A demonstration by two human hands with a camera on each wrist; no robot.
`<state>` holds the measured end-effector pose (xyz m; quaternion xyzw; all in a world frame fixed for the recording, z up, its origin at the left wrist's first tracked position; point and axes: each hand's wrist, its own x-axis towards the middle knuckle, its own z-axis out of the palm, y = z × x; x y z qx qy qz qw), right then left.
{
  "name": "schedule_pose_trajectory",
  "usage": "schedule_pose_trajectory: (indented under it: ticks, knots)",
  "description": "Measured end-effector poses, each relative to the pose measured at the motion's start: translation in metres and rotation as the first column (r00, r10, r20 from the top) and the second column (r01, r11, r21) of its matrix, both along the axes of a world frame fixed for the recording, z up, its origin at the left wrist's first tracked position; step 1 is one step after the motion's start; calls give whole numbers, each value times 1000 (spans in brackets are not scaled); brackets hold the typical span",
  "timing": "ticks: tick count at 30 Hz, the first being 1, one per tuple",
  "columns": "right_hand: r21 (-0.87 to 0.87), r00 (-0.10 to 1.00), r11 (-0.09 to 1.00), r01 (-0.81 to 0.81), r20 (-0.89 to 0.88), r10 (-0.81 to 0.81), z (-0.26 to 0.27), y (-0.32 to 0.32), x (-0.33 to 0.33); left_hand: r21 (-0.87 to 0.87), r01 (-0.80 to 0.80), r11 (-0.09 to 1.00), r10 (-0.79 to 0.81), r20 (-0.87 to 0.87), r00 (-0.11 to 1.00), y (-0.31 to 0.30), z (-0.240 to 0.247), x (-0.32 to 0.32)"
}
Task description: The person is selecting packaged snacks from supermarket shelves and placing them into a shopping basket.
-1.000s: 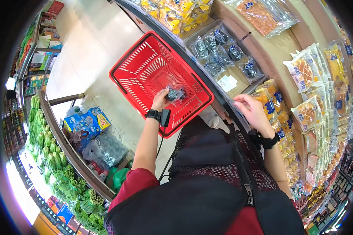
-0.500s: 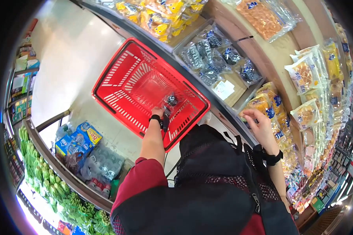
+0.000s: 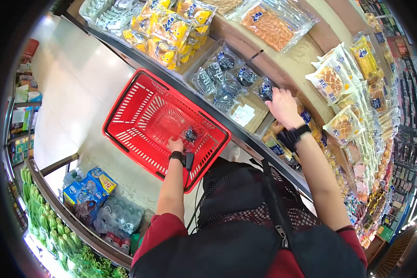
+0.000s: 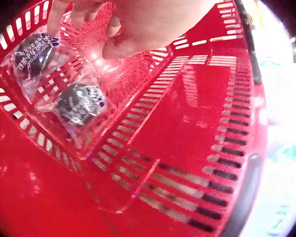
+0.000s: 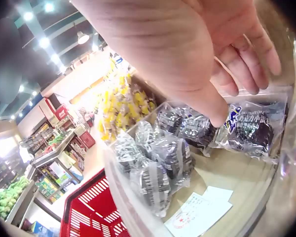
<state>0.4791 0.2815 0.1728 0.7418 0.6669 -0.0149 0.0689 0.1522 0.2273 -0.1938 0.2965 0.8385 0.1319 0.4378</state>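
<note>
My left hand (image 3: 175, 144) reaches down into a red shopping basket (image 4: 182, 113). In the left wrist view its fingers hang loosely bent, with nothing gripped. Two clear-wrapped dark cakes lie in the basket below it: one wrapped cake (image 4: 80, 106) near the wall, another (image 4: 34, 55) farther left. My right hand (image 3: 284, 109) is over the shelf tray. Its thumb tip is right at the edge of a single wrapped dark cake (image 5: 251, 131), while the other fingers stay spread apart above it. Several more wrapped dark cakes (image 5: 153, 182) fill the tray's other side.
Yellow-printed bread packs (image 3: 164, 34) stand beside the tray; a white paper slip (image 3: 242, 115) lies in it. Bagged pastries (image 3: 330, 81) line the shelf to the right. At left are leafy greens (image 3: 46, 204) and a blue carton (image 3: 89, 187).
My right hand has moved forward from above the yellow packs to the dark cake at the tray's corner. My left hand let its cake down into the basket.
</note>
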Motion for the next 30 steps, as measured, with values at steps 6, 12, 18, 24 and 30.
schedule_pose_trajectory:
  ticks: [6,12,18,24,30]
  knots:
    - [-152,972,966,209,141,-188,-51,28,13,26,-301,953,256,458,851,-4,70,-17]
    - [-303,968,920,251,48,-248,-30,36,14,60,-374,926,248,648,720,-29,108,-20]
    - [-307,988,946,99,-79,-130,-22,34,25,149,-256,955,86,687,721,-38,184,12]
    - [-196,989,980,38,-131,-65,-31,24,32,317,-26,948,-210,683,700,-30,223,50]
    - [-17,898,999,-46,-438,33,56,-27,12,429,60,901,-383,724,574,-22,295,79]
